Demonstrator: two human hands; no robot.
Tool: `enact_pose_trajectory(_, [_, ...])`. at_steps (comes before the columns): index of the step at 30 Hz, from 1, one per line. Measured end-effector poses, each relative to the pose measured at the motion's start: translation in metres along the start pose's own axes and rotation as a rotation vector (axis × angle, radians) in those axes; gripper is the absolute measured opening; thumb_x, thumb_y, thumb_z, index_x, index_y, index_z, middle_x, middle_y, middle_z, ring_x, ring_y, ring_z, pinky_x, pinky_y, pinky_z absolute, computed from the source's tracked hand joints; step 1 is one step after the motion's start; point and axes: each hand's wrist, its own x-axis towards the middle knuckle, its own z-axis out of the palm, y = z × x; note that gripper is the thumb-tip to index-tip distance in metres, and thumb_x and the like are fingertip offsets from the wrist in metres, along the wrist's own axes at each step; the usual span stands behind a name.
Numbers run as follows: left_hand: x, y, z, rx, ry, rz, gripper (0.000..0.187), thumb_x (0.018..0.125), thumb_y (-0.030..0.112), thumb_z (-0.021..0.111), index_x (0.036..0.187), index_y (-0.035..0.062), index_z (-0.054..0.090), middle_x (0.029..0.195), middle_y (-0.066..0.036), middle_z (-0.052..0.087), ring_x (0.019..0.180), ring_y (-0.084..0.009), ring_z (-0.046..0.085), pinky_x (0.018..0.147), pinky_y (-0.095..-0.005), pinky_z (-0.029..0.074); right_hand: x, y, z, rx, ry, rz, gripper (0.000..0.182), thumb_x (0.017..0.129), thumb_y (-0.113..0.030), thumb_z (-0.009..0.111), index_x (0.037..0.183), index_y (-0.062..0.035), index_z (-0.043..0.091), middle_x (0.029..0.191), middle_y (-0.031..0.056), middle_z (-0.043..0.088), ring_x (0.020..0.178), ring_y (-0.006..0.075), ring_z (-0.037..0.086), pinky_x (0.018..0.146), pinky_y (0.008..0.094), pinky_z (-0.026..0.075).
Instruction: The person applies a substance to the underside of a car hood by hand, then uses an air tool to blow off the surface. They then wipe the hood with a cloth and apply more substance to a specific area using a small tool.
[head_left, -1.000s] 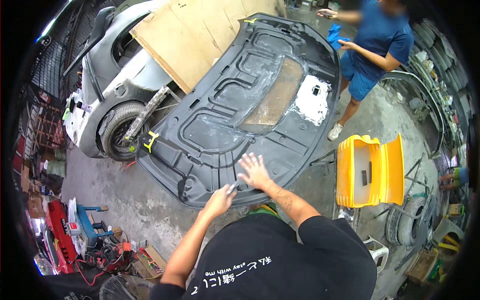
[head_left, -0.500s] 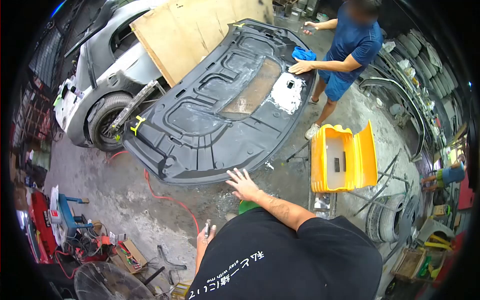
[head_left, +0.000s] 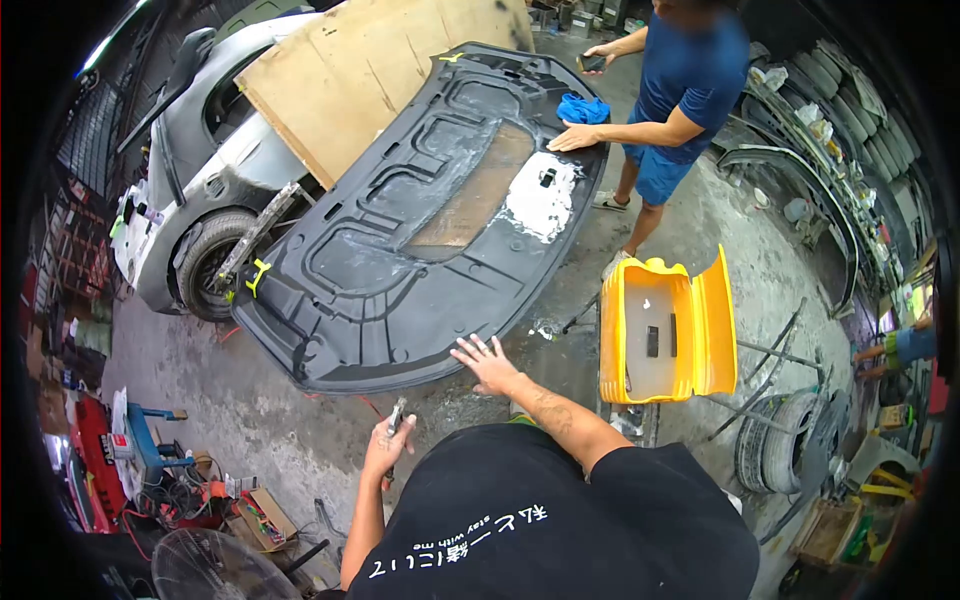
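Observation:
In front of me lies a black car hood [head_left: 330, 350], its ribbed side up, with a white patch [head_left: 545, 195] on its right half. My right hand [head_left: 487, 367] is open, palm down with fingers spread, at the hood's near edge. Lower and to the left, my left hand [head_left: 385, 445] is closed around a small metallic tool [head_left: 398, 412], whose exact kind I cannot make out. Another person [head_left: 690, 90] stands at the hood's far right. One hand of that person rests flat on the hood beside a blue cloth [head_left: 583, 109]; the other holds a small dark object [head_left: 592, 63].
A cut-open yellow container [head_left: 615, 350] with water and dark blocks stands right of the hood. Behind the hood are a wooden board [head_left: 350, 75] and a partly stripped car [head_left: 235, 155]. A fan [head_left: 220, 568] and cluttered tools are at lower left; tires [head_left: 775, 440] lie right.
My left hand has risen and come forward with the metallic tool. My right hand stays at the hood's edge. The other person's raised hand has turned, showing the dark object more fully.

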Motion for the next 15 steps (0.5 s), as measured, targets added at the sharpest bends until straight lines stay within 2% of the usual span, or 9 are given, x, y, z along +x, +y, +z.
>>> enact_pose_trajectory(4, [0.027, 0.039, 0.029, -0.042, 0.008, 0.052, 0.036, 0.098, 0.035, 0.065, 0.094, -0.0006, 0.066, 0.060, -0.008, 0.064, 0.057, -0.0181, 0.065, 0.062, -0.0349, 0.049, 0.002, 0.004, -0.001, 0.011, -0.041, -0.022, 0.119, 0.073, -0.035, 0.088, 0.164, -0.0238, 0.012, 0.172, 0.0071, 0.004, 0.157, 0.0359, 0.006, 0.118, 0.0713, 0.015])
enact_pose_trajectory(6, [0.034, 0.049, 0.048, 0.042, 0.038, 0.095, 0.034, 0.098, 0.034, 0.066, 0.094, 0.0004, 0.066, 0.060, -0.009, 0.064, 0.057, -0.0188, 0.065, 0.062, -0.0353, 0.048, 0.006, 0.011, -0.003, 0.049, -0.072, -0.041, 0.118, 0.074, -0.034, 0.087, 0.164, -0.0246, 0.011, 0.172, 0.0069, 0.003, 0.157, 0.0361, 0.005, 0.118, 0.0721, 0.014])
enact_pose_trajectory(12, [0.036, 0.032, 0.097, 0.062, -0.030, 0.049, 0.038, 0.097, 0.039, 0.067, 0.095, 0.0004, 0.065, 0.062, -0.012, 0.064, 0.058, -0.0208, 0.064, 0.063, -0.0380, 0.049, 0.007, 0.027, -0.007, 0.065, -0.156, -0.118, 0.114, 0.078, -0.032, 0.085, 0.164, -0.0311, 0.011, 0.172, 0.0046, 0.002, 0.158, 0.0371, 0.004, 0.118, 0.0729, 0.010])
enact_pose_trajectory(15, [0.031, 0.027, 0.110, 0.014, 0.026, 0.117, 0.041, 0.098, 0.043, 0.067, 0.095, 0.0020, 0.066, 0.066, -0.011, 0.062, 0.058, -0.0179, 0.057, 0.062, -0.0385, 0.048, 0.006, 0.027, -0.002, 0.107, -0.125, -0.133, 0.115, 0.077, -0.031, 0.086, 0.164, -0.0303, 0.011, 0.172, 0.0052, 0.002, 0.157, 0.0374, 0.004, 0.118, 0.0731, 0.011])
